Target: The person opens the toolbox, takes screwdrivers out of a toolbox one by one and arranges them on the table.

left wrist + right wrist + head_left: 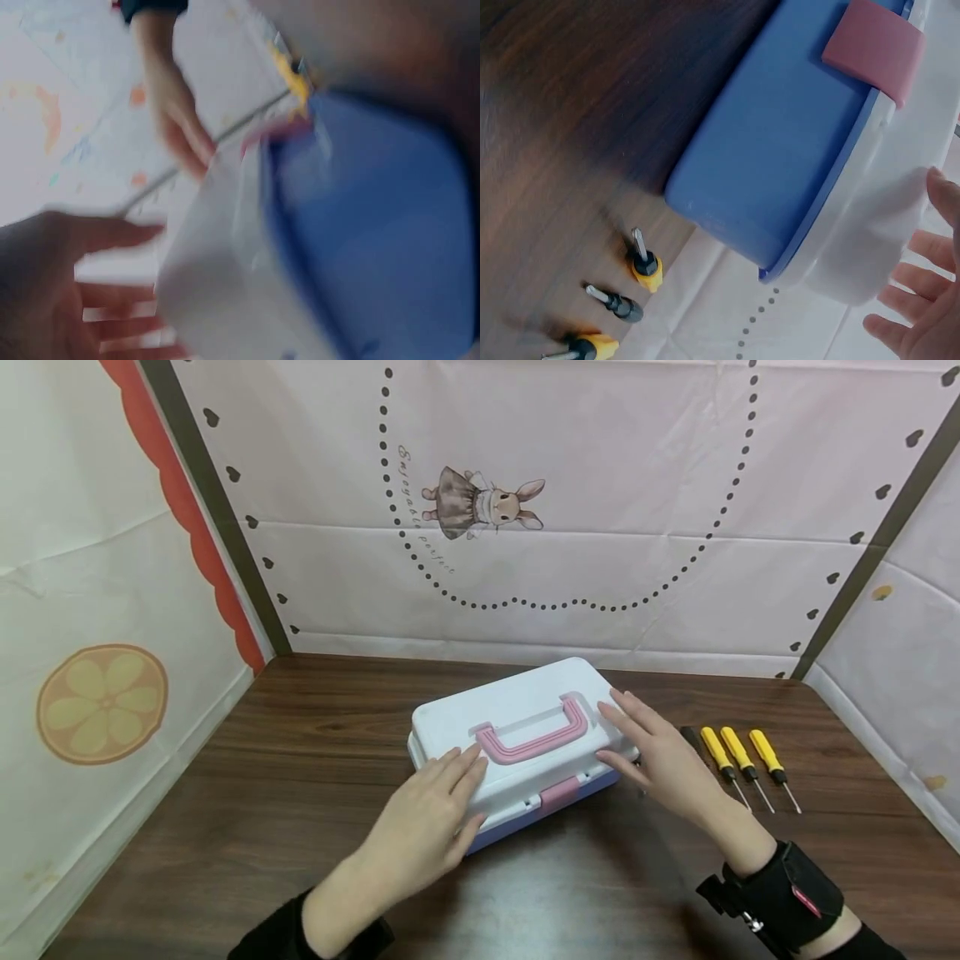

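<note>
A storage box with a white lid (442, 718) and a blue base (765, 142) stands at an angle on the table. Its pink carrying handle (536, 743) lies folded on the lid, and a pink latch (560, 793) sits over the front seam. My left hand (427, 818) rests its extended fingers on the lid's left part. On the opposite end my right hand (660, 760) has its fingers spread at the lid's right edge. The left wrist view is blurred but includes the left fingers (124, 322) beside the white lid.
Several screwdrivers lie to the right of the box: yellow-and-black ones (765, 749) and a black one (622, 306), partly hidden by the right hand in the head view. Printed cloth walls (600, 468) enclose the back and sides of the dark wooden table (300, 777).
</note>
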Demonstrator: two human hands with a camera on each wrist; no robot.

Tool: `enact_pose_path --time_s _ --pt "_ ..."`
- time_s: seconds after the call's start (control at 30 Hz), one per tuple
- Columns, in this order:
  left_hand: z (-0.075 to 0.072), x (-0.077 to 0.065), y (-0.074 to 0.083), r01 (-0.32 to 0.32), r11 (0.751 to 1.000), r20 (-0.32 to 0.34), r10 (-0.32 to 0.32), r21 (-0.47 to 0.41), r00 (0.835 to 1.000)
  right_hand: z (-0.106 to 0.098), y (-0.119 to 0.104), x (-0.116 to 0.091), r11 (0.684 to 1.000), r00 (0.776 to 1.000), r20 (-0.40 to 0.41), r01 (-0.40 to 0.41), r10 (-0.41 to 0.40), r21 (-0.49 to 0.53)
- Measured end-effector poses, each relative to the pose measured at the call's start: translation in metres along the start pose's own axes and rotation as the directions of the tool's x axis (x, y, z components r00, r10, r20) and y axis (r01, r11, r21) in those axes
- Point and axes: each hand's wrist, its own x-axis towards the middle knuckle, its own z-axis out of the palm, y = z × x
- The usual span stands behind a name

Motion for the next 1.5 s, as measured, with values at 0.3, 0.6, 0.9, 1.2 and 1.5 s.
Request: enact_pose_path --time_s 0.3,0.6,0.9,1.2,1.5 --pt "0.012 -0.010 0.016 0.156 0.988 -0.108 -0.154 0.016 0.982 0.003 -0.006 -0.006 0.999 1.000 -0.009 -0.025 0.025 -0.020" --pt "0.005 -0.008 0.008 0.232 0.973 -0.073 -0.231 0.004 0.970 0.004 -0.028 -0.018 0.993 0.995 -0.090 -0.055 0.046 -0.107" --pt "0.013 -0.001 -0.015 0.268 0.963 -0.120 -0.269 -0.026 0.956 0.003 -0.039 -0.029 0.985 0.971 -0.231 0.020 -0.060 -0.172" --pt "0.020 -0.001 -0.024 0.236 0.971 -0.221 -0.239 -0.039 0.946 -0.001 -0.044 -0.029 0.979 0.948 -0.305 0.033 -0.095 -0.203" --pt "0.024 0.014 -0.036 0.254 0.967 -0.200 -0.256 -0.036 0.946 0.004 -0.035 -0.014 0.986 0.968 -0.249 -0.016 -0.025 -0.163"
